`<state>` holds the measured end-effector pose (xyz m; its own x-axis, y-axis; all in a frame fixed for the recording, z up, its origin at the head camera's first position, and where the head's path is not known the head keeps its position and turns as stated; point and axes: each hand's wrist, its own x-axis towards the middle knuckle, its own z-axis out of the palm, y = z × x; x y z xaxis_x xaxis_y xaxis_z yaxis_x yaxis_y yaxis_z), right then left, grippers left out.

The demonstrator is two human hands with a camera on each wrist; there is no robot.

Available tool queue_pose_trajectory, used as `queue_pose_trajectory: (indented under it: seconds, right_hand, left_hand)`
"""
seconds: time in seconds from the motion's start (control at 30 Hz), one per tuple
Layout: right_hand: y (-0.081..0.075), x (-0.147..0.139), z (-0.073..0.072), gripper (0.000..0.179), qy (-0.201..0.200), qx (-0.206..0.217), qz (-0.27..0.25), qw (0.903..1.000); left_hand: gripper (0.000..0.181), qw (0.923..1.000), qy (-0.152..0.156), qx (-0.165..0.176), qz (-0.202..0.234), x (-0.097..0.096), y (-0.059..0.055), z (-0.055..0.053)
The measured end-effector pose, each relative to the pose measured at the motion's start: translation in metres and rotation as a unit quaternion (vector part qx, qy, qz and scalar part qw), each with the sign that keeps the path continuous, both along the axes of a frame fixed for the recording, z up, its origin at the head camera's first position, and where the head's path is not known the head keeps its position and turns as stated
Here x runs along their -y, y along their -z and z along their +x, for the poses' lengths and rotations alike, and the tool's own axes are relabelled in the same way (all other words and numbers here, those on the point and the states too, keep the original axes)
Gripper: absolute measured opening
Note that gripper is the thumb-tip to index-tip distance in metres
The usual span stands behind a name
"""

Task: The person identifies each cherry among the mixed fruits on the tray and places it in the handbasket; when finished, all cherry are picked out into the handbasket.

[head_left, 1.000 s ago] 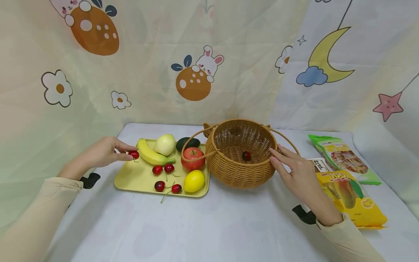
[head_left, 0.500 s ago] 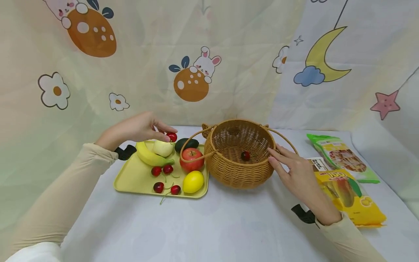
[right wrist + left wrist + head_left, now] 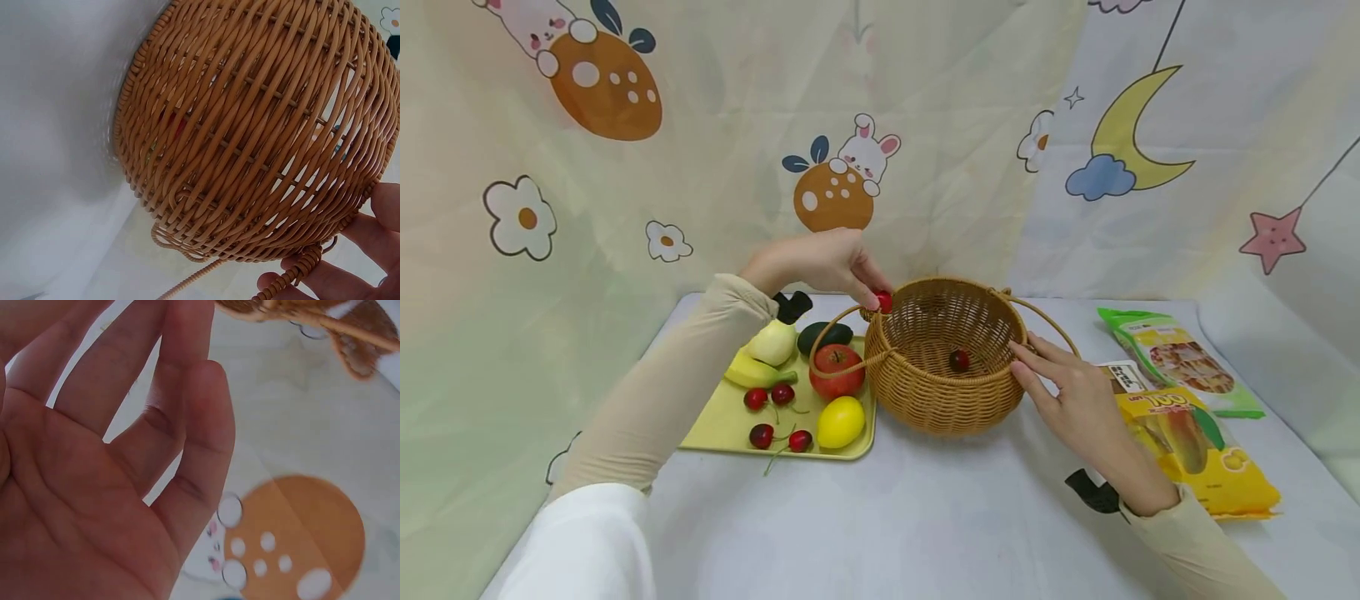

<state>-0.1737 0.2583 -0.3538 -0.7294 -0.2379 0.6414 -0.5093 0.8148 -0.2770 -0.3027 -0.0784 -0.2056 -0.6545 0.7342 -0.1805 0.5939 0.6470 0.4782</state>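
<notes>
My left hand (image 3: 831,258) pinches a red cherry (image 3: 884,302) between thumb and fingers, right at the left rim of the brown wicker basket (image 3: 951,404). The left wrist view shows that hand's palm and bent fingers (image 3: 209,425), with the cherry out of sight. Another dark red cherry (image 3: 959,360) lies inside the basket. At the right rim, beside the handle's base, my right hand (image 3: 1067,400) holds the basket with thumb and fingertips. From the right wrist view, the woven wall (image 3: 250,125) fills much of the frame and fingers show behind the handle.
Left of the basket, a yellow tray (image 3: 715,421) bears a banana (image 3: 752,370), a pale round fruit (image 3: 772,342), an avocado (image 3: 824,337), a red apple (image 3: 837,371), a lemon (image 3: 841,422) and several cherries. Yellow (image 3: 1195,454) and green (image 3: 1180,362) snack bags lie right, by my right arm.
My left hand has carried its cherry rightward from the tray's left side, over the fruit, to the basket's left rim. The right hand has stayed at the basket.
</notes>
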Motion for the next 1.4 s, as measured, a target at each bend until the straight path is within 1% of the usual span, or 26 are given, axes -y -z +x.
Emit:
queue_pose_trajectory:
  seconds: [0.13,0.37,0.53,0.63,0.77,0.83,0.93,1.03,1.13,1.4]
  right_hand:
    - [0.001,0.0,0.0,0.036,0.0,-0.001,0.002,1.0]
    - [0.002,0.001,-0.001,0.035,-0.001,0.001,-0.004,1.0]
    - [0.0,0.003,0.0,0.035,-0.003,0.008,-0.005,1.0]
    - [-0.001,0.003,0.001,0.035,-0.001,0.011,-0.003,0.9999]
    - [-0.001,0.002,0.001,0.035,0.005,0.015,0.0,0.9999]
    - [-0.001,0.001,0.0,0.035,0.006,0.016,0.002,0.9998]
    - [0.0,0.001,0.0,0.035,0.007,0.016,0.003,0.9998]
    - [0.0,0.0,0.0,0.034,0.007,0.013,0.002,0.9999]
    - [0.0,0.0,0.0,0.034,0.008,0.011,0.002,0.9999]
    - [0.0,-0.001,0.001,0.034,0.008,0.008,-0.001,0.9999]
  left_hand:
    - [0.031,0.9997,0.024,-0.005,-0.004,-0.03,0.004,-0.01]
    - [0.027,0.9987,0.05,0.005,0.005,-0.074,0.014,-0.019]
    - [0.026,0.9982,0.058,-0.002,0.011,-0.098,0.022,-0.024]
    - [0.028,0.9982,0.057,0.006,0.018,-0.109,0.03,-0.027]
    - [0.031,0.9977,0.064,0.004,0.019,-0.121,0.047,-0.034]
    - [0.031,0.9974,0.071,0.0,0.012,-0.125,0.056,-0.038]
    - [0.032,0.9971,0.075,0.011,0.005,-0.129,0.07,-0.042]
    - [0.033,0.997,0.074,0.023,-0.004,-0.13,0.079,-0.043]
    - [0.034,0.9969,0.072,0.03,-0.004,-0.13,0.083,-0.043]
    - [0.036,0.9959,0.084,0.033,0.003,-0.132,0.081,-0.041]
